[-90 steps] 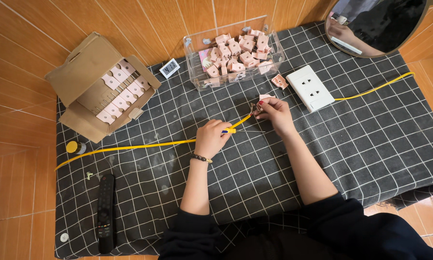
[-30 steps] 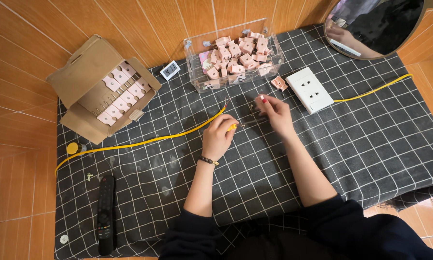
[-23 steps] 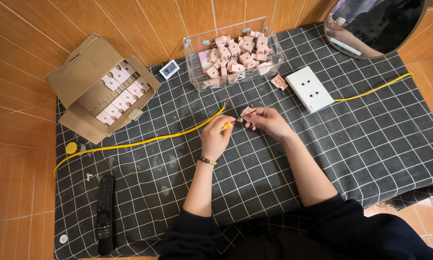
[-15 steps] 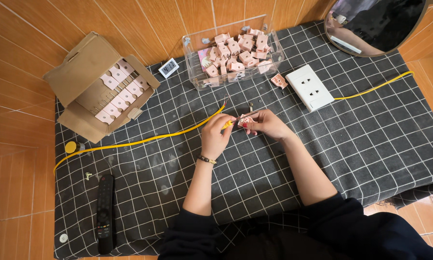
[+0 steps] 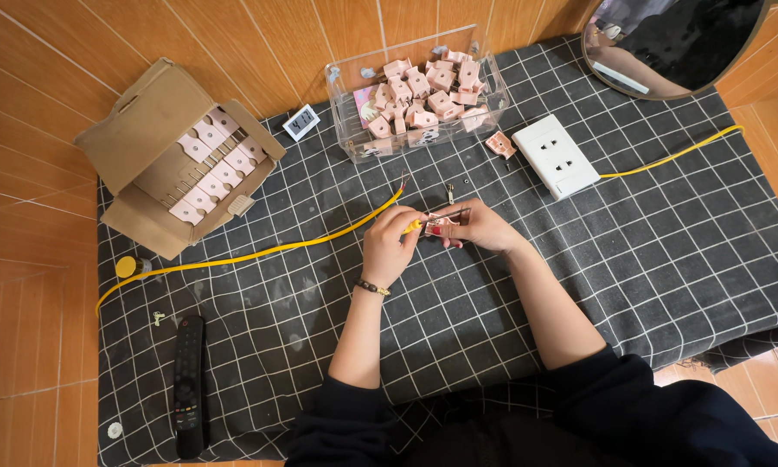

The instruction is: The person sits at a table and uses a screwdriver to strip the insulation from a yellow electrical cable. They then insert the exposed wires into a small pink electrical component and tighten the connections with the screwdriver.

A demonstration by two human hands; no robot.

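Yellow wire (image 5: 259,252) is pinched in the left hand (image 5: 390,244); the right hand (image 5: 480,229) grips a pink part (image 5: 441,223) touching it.

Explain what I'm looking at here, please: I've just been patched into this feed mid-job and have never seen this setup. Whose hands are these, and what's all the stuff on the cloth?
There is one view, from a camera on a person's head looking down at their own bare hands. No machine is involved.

The left hand holds the yellow wire near its end. The right hand pinches a small pink part against it. Both are closed on these.

They work over a dark checked cloth. On it lie a clear box of pink parts, a white socket plate, an open cardboard box with rows of pale pieces, a small digital display, a black remote and a round mirror.
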